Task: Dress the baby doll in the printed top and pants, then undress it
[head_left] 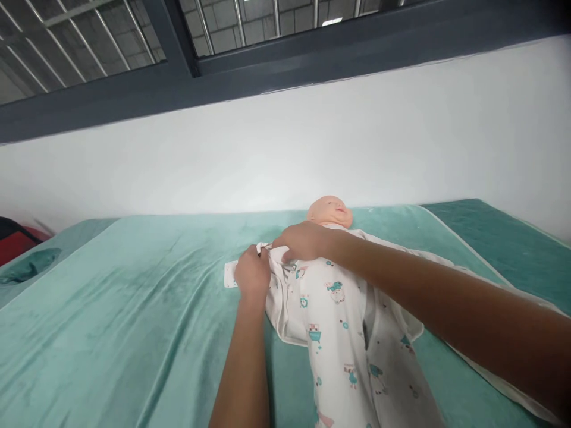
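A baby doll [329,209] lies on its back on a green sheet [134,297], its head toward the wall. White baby clothes [336,333] with small teal and pink prints cover its body and legs. My left hand [253,272] is closed on the edge of the sleeve at the doll's left side in the picture, and a white cuff sticks out beyond it. My right hand [303,241] reaches across the doll's chest, its fingers closed on the cloth of the same sleeve. The doll's arm on this side is hidden by cloth and hands.
Behind the bed stands a white wall [223,160] under a dark window frame [289,59] with metal bars. A red and black item [20,241] sits at the far left edge. White cloth [495,368] spreads out under my right forearm.
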Demonstrator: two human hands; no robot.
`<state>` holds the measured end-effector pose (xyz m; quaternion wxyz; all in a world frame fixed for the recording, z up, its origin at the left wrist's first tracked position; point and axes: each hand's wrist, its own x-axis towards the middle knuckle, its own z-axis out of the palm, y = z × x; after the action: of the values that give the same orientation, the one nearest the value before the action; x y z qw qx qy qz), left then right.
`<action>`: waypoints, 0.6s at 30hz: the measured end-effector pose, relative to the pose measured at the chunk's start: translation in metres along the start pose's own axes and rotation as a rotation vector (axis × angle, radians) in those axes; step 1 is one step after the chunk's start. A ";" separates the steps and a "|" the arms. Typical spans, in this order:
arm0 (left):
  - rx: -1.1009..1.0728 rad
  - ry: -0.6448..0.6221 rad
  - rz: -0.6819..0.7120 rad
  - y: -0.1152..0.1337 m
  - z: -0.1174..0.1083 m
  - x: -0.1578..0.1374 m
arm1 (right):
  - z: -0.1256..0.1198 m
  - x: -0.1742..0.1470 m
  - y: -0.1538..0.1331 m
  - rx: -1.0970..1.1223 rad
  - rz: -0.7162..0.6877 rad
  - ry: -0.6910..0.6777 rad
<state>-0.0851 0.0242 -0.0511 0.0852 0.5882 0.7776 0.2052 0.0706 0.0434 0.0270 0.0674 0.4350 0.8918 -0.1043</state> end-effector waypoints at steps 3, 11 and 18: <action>-0.024 0.008 -0.013 -0.001 -0.001 -0.001 | -0.007 -0.015 0.008 -0.039 0.050 0.022; -0.119 -0.064 -0.030 -0.012 0.000 0.006 | -0.022 -0.043 0.010 -0.047 0.156 0.143; -0.011 -0.004 0.175 -0.009 -0.005 0.001 | -0.006 -0.022 0.002 0.018 0.082 0.130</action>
<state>-0.0955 0.0219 -0.0500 0.0718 0.6539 0.7218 0.2151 0.0851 0.0294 0.0369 0.0095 0.4775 0.8749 -0.0810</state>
